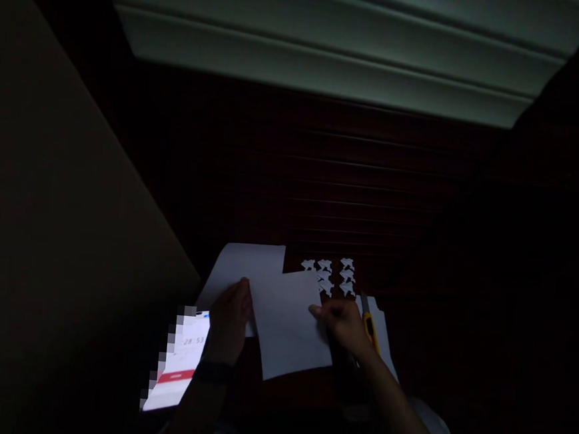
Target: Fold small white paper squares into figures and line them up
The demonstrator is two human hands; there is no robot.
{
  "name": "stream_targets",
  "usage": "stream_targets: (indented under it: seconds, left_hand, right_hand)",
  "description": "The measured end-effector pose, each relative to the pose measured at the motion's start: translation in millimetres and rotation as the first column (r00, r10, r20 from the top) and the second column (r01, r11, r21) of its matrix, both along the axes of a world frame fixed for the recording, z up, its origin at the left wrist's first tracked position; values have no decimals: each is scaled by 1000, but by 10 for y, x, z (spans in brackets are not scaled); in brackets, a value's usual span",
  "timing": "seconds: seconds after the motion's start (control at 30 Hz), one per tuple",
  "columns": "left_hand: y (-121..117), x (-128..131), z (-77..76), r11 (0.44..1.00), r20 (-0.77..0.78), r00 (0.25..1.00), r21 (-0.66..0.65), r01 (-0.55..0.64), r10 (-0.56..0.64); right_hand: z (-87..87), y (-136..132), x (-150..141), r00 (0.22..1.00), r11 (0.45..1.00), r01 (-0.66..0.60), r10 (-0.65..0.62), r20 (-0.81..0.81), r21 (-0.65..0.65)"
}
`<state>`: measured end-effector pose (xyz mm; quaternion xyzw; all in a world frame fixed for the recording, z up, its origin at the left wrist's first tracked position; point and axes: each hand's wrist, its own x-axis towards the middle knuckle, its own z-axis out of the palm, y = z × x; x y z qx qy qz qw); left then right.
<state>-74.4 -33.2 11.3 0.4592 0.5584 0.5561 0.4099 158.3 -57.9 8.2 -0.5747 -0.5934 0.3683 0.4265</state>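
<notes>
A white sheet of paper (pixel 288 330) is held tilted between my hands in dim light. My left hand (pixel 230 316) pinches its left edge, with the fingertips close together. At the right edge, my right hand (pixel 344 321) grips it between thumb and fingers. Behind and to the left lies another white paper (pixel 251 257), partly covered by the held sheet. Beyond my right hand sit several small folded white paper shapes (pixel 348 275) in rows. A yellow utility knife (pixel 370 327) lies just right of my right hand, its blade end pointing away.
A lit phone screen (pixel 183 349) showing a timer is left of my left wrist, partly behind it. More white paper (pixel 385 338) lies under and right of the knife. A pale wall (pixel 72 180) rises at left; dark slatted panels (pixel 347 175) stand behind the dark table.
</notes>
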Motion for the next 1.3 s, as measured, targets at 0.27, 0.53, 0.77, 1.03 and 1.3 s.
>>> stream_targets:
  seconds: [0.27, 0.53, 0.77, 1.03, 1.3]
  left_hand:
    - [-1226, 299, 277, 953, 525, 829, -99, 285, -193]
    - [-1736, 251, -355, 951, 764, 643, -236, 199, 55]
    - [-1976, 71, -787, 947, 748, 662, -248, 206, 51]
    - [-2100, -57, -822, 891, 535, 835, -309, 333, -127]
    - [-2169, 98, -686, 936, 364, 919, -247, 252, -152]
  right_hand:
    - [406, -813, -416, 892, 735, -258, -69, 447, 627]
    - [-283, -1839, -669, 990, 934, 112, -135, 45, 339]
    - [-792, -2075, -823, 468, 726, -342, -420, -778, -597]
    - [-983, -1992, -911, 454, 838, -129, -425, -783, -530]
    - [-976, -1905, -902, 639, 918, 175, -381, -668, -357]
